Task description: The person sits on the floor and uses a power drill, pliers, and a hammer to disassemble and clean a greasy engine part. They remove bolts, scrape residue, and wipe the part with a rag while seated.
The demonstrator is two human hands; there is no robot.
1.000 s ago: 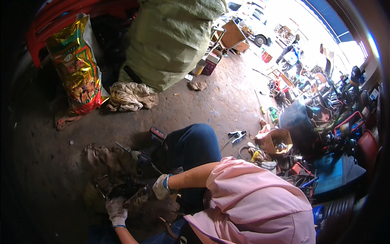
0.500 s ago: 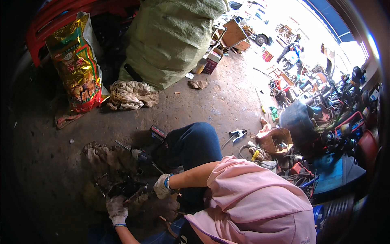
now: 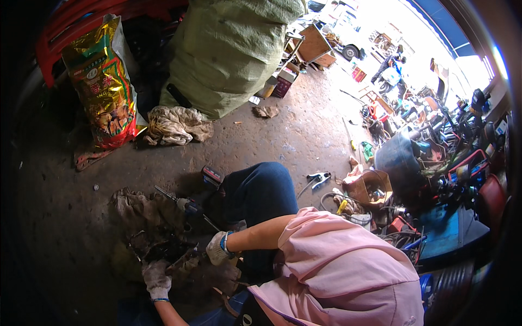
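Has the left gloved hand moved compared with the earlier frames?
No. The left gloved hand rests on the dark metal part, in the same spot beside the dirty rag as a second ago.

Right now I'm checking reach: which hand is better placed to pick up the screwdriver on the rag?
Probably the right hand: it sits just below the screwdriver. The left hand is lower, pressed on the dark metal part.

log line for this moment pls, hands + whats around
left gloved hand on dark greasy metal part | right gloved hand at part's right side | dirty brown rag beneath | grip: cannot tell
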